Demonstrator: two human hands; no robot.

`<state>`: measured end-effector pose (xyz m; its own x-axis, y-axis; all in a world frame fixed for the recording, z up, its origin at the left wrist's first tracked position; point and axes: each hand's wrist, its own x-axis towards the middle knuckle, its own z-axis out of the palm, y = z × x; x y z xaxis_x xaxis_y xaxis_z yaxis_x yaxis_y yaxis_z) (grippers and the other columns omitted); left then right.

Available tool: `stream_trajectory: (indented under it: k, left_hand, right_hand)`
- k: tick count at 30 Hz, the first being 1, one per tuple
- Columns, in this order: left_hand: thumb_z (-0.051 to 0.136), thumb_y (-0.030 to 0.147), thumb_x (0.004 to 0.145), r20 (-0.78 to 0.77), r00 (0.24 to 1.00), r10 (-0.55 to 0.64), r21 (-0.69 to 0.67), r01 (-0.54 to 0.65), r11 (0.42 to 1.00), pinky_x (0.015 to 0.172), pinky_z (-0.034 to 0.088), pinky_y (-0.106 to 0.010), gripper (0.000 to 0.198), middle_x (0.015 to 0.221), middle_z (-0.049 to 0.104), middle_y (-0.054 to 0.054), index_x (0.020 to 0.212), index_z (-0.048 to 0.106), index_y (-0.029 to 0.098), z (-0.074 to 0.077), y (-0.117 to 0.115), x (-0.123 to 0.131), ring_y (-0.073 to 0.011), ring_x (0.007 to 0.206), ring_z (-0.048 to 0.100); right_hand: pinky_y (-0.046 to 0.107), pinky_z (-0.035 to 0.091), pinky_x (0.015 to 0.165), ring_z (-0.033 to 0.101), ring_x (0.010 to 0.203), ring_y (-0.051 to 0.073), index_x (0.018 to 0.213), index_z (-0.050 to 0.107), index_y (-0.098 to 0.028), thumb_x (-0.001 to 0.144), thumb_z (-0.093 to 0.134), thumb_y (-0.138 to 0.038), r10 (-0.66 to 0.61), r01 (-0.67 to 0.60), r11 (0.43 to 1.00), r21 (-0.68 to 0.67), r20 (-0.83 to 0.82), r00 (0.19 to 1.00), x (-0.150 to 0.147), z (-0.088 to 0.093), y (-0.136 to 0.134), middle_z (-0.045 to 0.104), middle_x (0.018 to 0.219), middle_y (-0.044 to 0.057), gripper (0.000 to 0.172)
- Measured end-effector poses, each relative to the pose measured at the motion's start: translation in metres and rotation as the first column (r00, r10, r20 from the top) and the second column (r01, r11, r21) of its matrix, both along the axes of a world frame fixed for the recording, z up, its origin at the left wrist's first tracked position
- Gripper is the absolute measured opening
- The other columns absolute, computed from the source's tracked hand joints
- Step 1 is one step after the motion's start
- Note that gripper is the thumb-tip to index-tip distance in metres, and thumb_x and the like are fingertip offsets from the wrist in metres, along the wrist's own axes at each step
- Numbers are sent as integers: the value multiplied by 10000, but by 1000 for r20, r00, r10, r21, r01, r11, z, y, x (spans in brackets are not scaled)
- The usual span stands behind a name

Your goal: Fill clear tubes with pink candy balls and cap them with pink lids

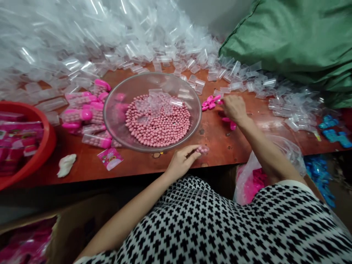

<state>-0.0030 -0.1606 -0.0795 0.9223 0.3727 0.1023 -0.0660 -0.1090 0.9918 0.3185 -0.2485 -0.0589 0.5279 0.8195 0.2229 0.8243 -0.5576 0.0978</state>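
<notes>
My left hand (183, 161) pinches a small clear plastic tube filled with pink beads (202, 149), just in front of the bowl near the table's front edge. Right of the bowl, my right hand (234, 109) reaches down with curled fingers among bright pink plastic caps (211, 102); whatever its fingertips grip is hidden. Another pink piece (232, 125) shows below that hand. The large clear bowl (198, 126) contains many loose pink beads (162, 128), with several empty clear tubes (156, 102) lying on top.
Bead-filled tubes with pink caps (79, 113) are piled left of the bowl, near a printed card (110, 158) and a white lump (66, 165). A red basin (51, 146) stands far left. Clear tubes (132, 47) heap along the back; a green sack (291, 40) is at right.
</notes>
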Motion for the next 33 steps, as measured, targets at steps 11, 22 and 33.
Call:
stream_trajectory:
  k: [11,22,33]
  left_hand:
    - [606,272,970,100,982,158,199,-175,964,952,570,-321,227,1101,785,-69,1120,751,183,-39,9,1,-201,1006,745]
    - [607,229,956,167,964,205,217,-239,946,868,573,-291,226,1035,790,-73,1113,763,186,-55,-3,1,-196,930,746]
    - [585,268,961,134,969,205,302,-237,923,904,552,-325,230,1004,789,-70,1056,785,204,-52,-3,-1,-205,940,732]
  right_hand:
    - [332,497,763,678,855,213,1168,616,-198,1042,455,-366,629,-527,771,359,-297,718,-152,10,-37,749,1010,94,264]
    - [336,414,700,549,724,218,1035,566,-175,1065,383,-275,653,-632,758,164,-202,730,-166,1,-45,651,826,78,211]
    - [359,350,696,509,732,229,992,596,-184,1051,356,-210,560,-562,826,42,-179,809,-181,4,-41,610,777,75,248]
